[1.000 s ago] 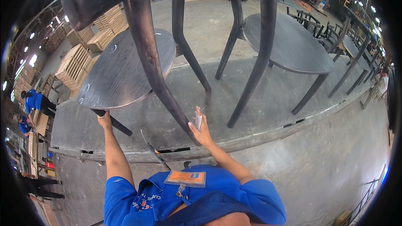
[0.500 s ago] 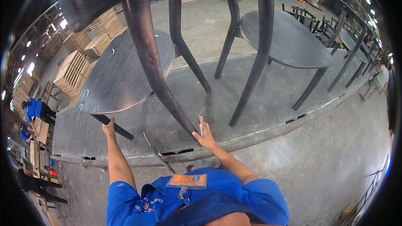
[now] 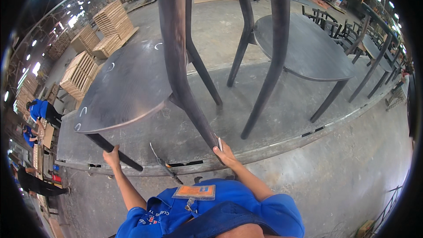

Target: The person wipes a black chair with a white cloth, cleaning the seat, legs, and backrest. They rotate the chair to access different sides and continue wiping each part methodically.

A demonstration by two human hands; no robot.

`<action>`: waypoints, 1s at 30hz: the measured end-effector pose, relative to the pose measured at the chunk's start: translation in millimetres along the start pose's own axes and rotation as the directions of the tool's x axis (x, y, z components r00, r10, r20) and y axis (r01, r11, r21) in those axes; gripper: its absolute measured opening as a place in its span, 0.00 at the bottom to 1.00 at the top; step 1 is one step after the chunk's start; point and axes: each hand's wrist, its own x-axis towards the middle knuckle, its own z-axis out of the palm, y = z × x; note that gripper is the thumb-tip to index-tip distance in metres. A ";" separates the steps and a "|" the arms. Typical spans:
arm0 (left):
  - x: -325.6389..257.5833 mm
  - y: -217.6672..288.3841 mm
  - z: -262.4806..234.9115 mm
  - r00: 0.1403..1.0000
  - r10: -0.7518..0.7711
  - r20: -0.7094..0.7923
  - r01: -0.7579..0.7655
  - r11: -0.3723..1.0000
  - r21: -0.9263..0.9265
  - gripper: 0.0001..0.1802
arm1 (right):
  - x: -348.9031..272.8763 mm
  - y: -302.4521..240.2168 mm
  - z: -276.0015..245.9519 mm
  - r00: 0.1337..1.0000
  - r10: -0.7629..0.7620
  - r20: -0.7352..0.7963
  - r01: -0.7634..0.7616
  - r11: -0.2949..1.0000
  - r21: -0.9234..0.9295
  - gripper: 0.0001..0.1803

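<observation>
My right hand [image 3: 224, 150] pinched a small pale flat piece [image 3: 220, 143] against the foot of a dark wooden chair leg [image 3: 185, 83]; my left hand [image 3: 112, 156] was closed around the leg [image 3: 115, 152] of a dark rounded seat [image 3: 125, 86]. I judged the work mid-way, both chairs still on the grey platform [image 3: 282, 114]. Below my fingers hung an orange rectangular badge [image 3: 195, 191]; left of them stood stacked pale wooden crates [image 3: 79, 77].

At the frame's centre we see bare bench [image 3: 282, 110] between the dark chair legs [image 3: 185, 88], room for a hand. The round seat [image 3: 123, 88] blocks the left; a thin metal tool [image 3: 164, 165] lies across the near edge.
</observation>
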 end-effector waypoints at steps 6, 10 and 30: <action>-30.2 90.6 -46.4 0.995 0.094 -0.045 -0.082 0.973 0.216 0.24 | 24.6 -46.8 -51.5 0.982 0.177 0.061 -0.180 0.983 0.039 0.43; -9.8 118.2 -29.6 0.984 0.118 -0.132 -0.082 0.965 0.251 0.29 | 54.0 -57.1 -48.5 0.984 0.178 0.009 -0.178 0.983 0.040 0.41; 1.8 103.8 11.6 0.979 0.140 -0.150 -0.080 0.933 0.350 0.26 | 163.7 -149.4 -34.9 0.964 0.036 -0.264 -0.027 0.999 0.037 0.19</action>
